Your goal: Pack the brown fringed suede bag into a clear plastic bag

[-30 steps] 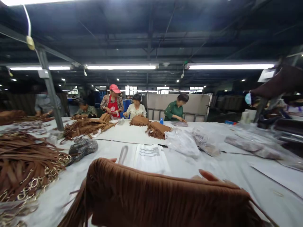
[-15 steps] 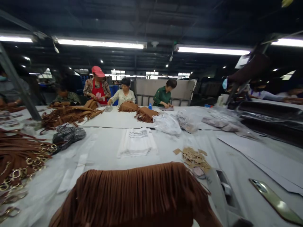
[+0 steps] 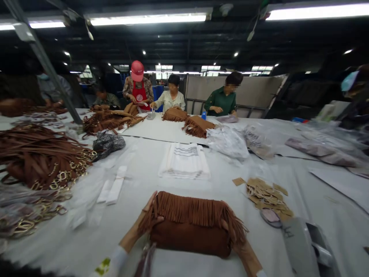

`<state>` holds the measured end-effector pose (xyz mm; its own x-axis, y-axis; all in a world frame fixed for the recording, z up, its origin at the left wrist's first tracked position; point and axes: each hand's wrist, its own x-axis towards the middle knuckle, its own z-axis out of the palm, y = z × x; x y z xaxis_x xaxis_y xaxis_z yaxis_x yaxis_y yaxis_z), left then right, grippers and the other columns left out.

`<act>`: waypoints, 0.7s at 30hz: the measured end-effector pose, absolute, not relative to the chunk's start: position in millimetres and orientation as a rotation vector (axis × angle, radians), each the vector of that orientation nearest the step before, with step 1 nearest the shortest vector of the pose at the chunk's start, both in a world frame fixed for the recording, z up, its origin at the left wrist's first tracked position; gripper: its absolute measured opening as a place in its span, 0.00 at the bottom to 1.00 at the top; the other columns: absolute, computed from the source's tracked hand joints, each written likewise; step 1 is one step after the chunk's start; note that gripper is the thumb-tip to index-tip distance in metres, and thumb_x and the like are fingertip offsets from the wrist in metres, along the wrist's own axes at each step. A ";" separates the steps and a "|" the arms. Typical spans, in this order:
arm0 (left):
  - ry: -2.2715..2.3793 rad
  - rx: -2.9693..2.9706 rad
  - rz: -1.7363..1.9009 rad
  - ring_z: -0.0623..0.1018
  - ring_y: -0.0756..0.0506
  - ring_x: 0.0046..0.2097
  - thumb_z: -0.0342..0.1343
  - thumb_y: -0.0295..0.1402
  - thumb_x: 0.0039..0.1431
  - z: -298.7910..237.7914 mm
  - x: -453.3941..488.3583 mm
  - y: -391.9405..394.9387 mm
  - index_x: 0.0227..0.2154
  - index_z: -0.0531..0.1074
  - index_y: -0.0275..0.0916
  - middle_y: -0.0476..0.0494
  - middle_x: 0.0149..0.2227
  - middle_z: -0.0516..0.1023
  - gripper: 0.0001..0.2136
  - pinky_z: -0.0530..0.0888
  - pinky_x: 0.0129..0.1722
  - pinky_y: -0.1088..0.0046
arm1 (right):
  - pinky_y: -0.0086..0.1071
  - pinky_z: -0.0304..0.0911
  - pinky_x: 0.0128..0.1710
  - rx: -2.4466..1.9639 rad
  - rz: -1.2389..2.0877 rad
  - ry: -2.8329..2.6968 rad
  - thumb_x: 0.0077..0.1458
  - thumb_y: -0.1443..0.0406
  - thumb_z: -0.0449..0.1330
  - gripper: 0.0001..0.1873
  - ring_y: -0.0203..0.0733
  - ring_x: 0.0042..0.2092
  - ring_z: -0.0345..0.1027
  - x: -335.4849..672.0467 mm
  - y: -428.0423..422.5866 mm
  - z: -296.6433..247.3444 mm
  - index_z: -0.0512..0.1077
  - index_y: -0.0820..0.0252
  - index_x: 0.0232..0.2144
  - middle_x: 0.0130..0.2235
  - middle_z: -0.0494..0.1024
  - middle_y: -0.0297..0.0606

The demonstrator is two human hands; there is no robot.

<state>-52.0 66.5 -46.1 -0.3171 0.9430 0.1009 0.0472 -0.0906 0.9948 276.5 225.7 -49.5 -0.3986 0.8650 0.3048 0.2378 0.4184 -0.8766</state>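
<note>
A brown fringed handbag is in front of me at the near side of the table, its fringe hanging from the upper edge. My left hand grips its left end, the thumb lying on the front and the fingers behind. At the right end my right hand is closed on the bag, partly covered by the fringe strands. Below the bag's left corner lies a dark strip in clear plastic. A stack of printed white bags lies just beyond the handbag.
Brown straps with gold clasps are heaped at left, near a dark crumpled bundle. Tan tags and a grey tape dispenser lie at right. Across the table, several people work among fringed bags and plastic bags.
The handbag, close to the camera before, now shows smaller and lower, with both hands visible at its ends. My view has swung left and down; the phone at right has left it.
</note>
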 end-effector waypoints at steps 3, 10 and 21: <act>1.355 1.121 1.487 0.62 0.35 0.63 0.67 0.46 0.44 -57.2 -54.1 83.7 0.66 0.41 0.38 0.32 0.63 0.60 0.52 0.57 0.65 0.57 | 0.45 0.66 0.54 -0.949 1.242 -1.756 0.52 0.51 0.59 0.30 0.50 0.55 0.68 277.7 247.5 -63.8 0.65 0.53 0.55 0.53 0.74 0.46; 1.710 1.477 1.274 0.63 0.40 0.62 0.56 0.34 0.54 -88.6 -66.9 104.2 0.61 0.58 0.41 0.40 0.63 0.61 0.30 0.57 0.65 0.55 | 0.44 0.65 0.53 -0.865 1.070 -1.980 0.48 0.59 0.56 0.23 0.52 0.52 0.68 282.9 269.6 -63.4 0.72 0.57 0.47 0.49 0.75 0.47; 2.238 1.414 0.974 0.59 0.31 0.63 0.52 0.36 0.57 -65.2 42.6 107.6 0.57 0.64 0.39 0.31 0.63 0.59 0.24 0.56 0.61 0.44 | 0.40 0.70 0.35 -1.246 0.333 -2.267 0.56 0.65 0.51 0.14 0.47 0.34 0.71 213.2 222.2 -63.5 0.73 0.61 0.42 0.36 0.72 0.44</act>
